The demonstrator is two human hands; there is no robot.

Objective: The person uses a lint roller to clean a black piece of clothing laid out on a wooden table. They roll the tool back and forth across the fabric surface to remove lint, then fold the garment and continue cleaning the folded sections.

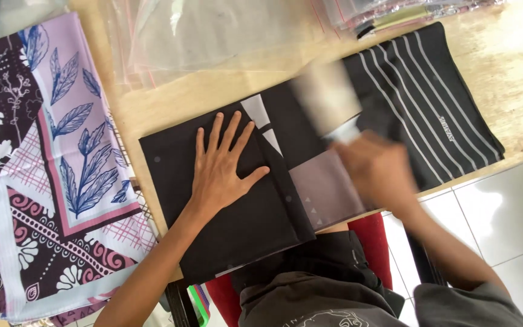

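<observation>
Folded dark brown cloth (237,212), with pale grey and white panels, lying at the near edge of the wooden table (171,100); left hand (222,166) open, fingers spread, pressed flat on it. Right hand (376,169) blurred, at the cloth's right end, holding a pale flat piece (328,97); grip cannot be told. Black cloth with thin white stripes (431,103) just beyond, toward the table's right edge. Stack of purple, lilac and blue leaf-patterned cloths (49,175) along the left edge. Clear plastic bags (201,33) at the far edge
</observation>
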